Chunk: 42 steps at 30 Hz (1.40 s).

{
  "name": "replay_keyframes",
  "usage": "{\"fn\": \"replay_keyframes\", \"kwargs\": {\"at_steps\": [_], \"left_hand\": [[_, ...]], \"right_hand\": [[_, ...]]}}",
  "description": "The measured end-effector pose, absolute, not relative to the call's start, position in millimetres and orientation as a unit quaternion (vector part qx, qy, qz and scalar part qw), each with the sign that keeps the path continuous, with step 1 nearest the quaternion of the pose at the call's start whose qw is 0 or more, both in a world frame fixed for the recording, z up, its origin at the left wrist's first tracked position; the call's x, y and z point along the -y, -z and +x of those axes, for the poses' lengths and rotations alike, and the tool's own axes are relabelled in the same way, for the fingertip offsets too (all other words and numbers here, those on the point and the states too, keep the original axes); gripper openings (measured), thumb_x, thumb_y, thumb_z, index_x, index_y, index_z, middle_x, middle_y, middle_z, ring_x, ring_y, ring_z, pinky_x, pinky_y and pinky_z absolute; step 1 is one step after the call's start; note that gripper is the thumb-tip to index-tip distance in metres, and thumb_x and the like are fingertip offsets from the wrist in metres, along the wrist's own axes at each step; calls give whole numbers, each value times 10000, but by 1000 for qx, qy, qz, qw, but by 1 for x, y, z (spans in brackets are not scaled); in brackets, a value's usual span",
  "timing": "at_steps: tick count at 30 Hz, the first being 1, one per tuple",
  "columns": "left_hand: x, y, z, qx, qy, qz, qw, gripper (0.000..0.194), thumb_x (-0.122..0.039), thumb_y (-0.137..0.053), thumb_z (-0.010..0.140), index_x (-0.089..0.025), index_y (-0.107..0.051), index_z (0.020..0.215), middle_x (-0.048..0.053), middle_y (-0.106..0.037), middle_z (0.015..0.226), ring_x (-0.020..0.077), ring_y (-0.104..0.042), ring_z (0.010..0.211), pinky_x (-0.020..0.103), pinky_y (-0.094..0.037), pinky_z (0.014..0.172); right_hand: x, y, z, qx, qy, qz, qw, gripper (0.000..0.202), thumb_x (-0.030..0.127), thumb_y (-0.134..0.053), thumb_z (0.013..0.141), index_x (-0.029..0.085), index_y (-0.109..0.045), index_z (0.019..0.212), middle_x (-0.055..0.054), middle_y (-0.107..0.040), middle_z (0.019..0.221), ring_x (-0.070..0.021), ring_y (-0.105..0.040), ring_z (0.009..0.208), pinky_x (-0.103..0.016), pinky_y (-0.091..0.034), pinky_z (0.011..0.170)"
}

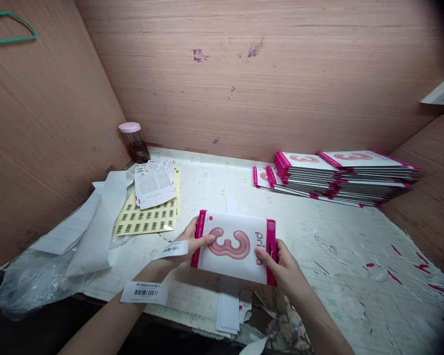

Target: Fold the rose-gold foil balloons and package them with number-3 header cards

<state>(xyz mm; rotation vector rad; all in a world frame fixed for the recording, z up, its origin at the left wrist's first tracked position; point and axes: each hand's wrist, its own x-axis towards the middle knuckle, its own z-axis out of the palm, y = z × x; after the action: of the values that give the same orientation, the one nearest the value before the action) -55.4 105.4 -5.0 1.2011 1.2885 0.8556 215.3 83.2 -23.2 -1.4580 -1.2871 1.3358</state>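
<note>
Between my two hands is a flat white balloon packet [225, 268] with magenta ends and a pink number 3 balloon printed on its face. My left hand [192, 241] is closed on its left end, thumb on the front. At the other end my right hand [279, 259] grips the packet the same way. The fingers behind the packet are hidden. Two barcode labels cling to my left arm, one label [172, 249] by the wrist and another label [144, 293] on the forearm. Under the packet lie narrow white strips [227, 310] at the table edge.
Stacked packets [311, 175] stand at the back right. At left are barcode sticker sheets [144, 222], printed cards [154, 185], a pink-lidded jar [135, 143], white paper [99, 227] and clear plastic [33, 286]. Wooden panels [244, 88] enclose the table. Magenta scraps [394, 277] lie at right.
</note>
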Motion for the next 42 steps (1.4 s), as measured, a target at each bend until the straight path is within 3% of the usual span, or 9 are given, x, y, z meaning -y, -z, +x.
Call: {"fn": "replay_keyframes", "kwargs": {"at_steps": [4,8,10,14,18,23,27,36,42], "left_hand": [[-110,3,-45,-638,-299,533,468,706,-666,-628,771,-201,-530,1294,148,-613,1288,358,-570,1192,485,-440,1025],[-115,4,-38,-646,-306,625,313,702,-591,-612,808,-236,-460,1394,106,-319,1563,360,-148,1478,515,-82,1204],[-120,2,-39,-546,-249,752,275,709,-599,-662,765,-259,-513,1369,82,-262,1601,359,-56,1497,520,31,1203],[-133,7,-41,-397,-106,870,273,968,-666,-840,470,-276,-585,1319,143,-341,1564,486,-98,1461,667,50,1145],[-138,22,-41,-399,-105,873,260,988,-691,-837,445,-287,-598,1314,159,-373,1543,522,-143,1436,715,10,1121],[-137,27,-40,-402,-113,872,257,1007,-675,-858,393,-313,-603,1298,138,-396,1534,525,-163,1432,722,9,1124],[-137,26,-38,-409,-111,869,254,957,-646,-857,435,-309,-605,1294,128,-371,1552,513,-161,1438,713,-16,1133],[-136,27,-42,-395,-145,861,284,965,-705,-830,446,-318,-599,1299,130,-406,1527,502,-171,1438,718,5,1128],[-137,32,-40,-404,-164,854,283,849,-630,-836,503,-334,-620,1269,120,-423,1500,487,-185,1440,692,-36,1142]], "right_hand": [[-108,40,212,490,-499,-637,325,410,519,-720,738,216,-564,965,-72,-711,882,-256,-678,801,-337,-529,656],[-121,55,212,498,-467,-666,300,375,483,-735,720,221,-559,924,-52,-699,808,-243,-671,755,-314,-496,630],[-119,54,213,508,-452,-677,282,370,500,-714,736,224,-552,923,-55,-698,828,-241,-668,762,-311,-487,629],[-114,36,214,536,-413,-695,242,390,522,-684,754,201,-557,936,-110,-677,929,-297,-640,856,-378,-481,701],[-150,5,201,680,-183,-688,177,515,485,-612,847,137,-553,1223,-214,-529,1237,-403,-466,1164,-489,-423,890],[-248,-6,163,798,-131,-584,68,297,322,-593,920,186,-624,1182,-122,-572,1227,-288,-507,1168,-436,-439,961],[-286,7,150,807,-127,-577,26,270,348,-610,931,178,-620,1139,-83,-587,1246,-227,-574,1109,-458,-480,954],[-281,0,152,792,-148,-577,136,110,259,-634,895,149,-640,889,-53,-670,976,-184,-625,912,-362,-500,846],[-195,-19,165,787,-182,-527,265,118,283,-559,900,233,-633,823,-22,-704,828,-191,-644,782,-295,-476,726]]}}
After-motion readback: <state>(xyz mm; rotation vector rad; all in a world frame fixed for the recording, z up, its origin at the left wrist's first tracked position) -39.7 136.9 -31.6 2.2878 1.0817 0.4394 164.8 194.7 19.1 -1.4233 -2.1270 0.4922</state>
